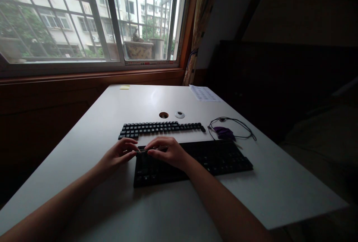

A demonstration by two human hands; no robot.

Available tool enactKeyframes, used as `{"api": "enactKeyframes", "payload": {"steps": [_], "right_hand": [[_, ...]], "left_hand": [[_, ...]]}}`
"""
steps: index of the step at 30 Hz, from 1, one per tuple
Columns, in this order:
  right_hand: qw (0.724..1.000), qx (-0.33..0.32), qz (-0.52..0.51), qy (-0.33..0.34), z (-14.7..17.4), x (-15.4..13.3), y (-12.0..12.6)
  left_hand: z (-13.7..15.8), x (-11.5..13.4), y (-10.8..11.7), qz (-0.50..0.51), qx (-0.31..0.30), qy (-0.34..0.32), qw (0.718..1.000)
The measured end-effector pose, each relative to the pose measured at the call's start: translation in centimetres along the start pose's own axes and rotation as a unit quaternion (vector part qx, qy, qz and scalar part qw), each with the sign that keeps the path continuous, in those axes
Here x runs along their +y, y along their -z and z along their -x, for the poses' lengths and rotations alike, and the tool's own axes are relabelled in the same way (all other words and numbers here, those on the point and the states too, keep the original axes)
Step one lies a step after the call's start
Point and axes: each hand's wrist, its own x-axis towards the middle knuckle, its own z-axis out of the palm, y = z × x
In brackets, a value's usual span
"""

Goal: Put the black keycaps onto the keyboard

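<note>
So the keyboard (195, 156) sits on the white desk (81, 130) right in front of the person, long axis running left to right, with its right end angled slightly away. Its left end is the bit under the hands: the right hand (167, 150) is the nearer one, hovering right over the far left part, while the left hand (121, 153) is just off that end. Right hand's fingers are curled in, thumb closed against them, pinching a thin wire-like tool (142, 151). Left hand is half curled, thumb and fingertips close together at the tool's tip; can't tell if it's actually gripping or only touching. The keyboard itself is black, full-width, pretty dark in this light. A few keys show at the near left corner and some pale legends toward the right, but the near middle looks plain. Loose black keycaps (151, 128) are lined up in rows just behind it.
</note>
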Motion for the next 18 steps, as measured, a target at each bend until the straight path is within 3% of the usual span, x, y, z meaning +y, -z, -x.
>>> {"api": "enactKeyframes", "payload": {"steps": [8, 18], "right_hand": [[0.999, -0.027, 0.026, -0.006, 0.22, -0.05, 0.26], [0.999, -0.02, 0.026, -0.018, 0.22, 0.52, -0.07]], "left_hand": [[-0.18, 0.68, 0.06, 0.016, 0.105, -0.005, 0.994], [-0.29, 0.6, 0.12, 0.08, 0.165, -0.001, 0.983]]}}
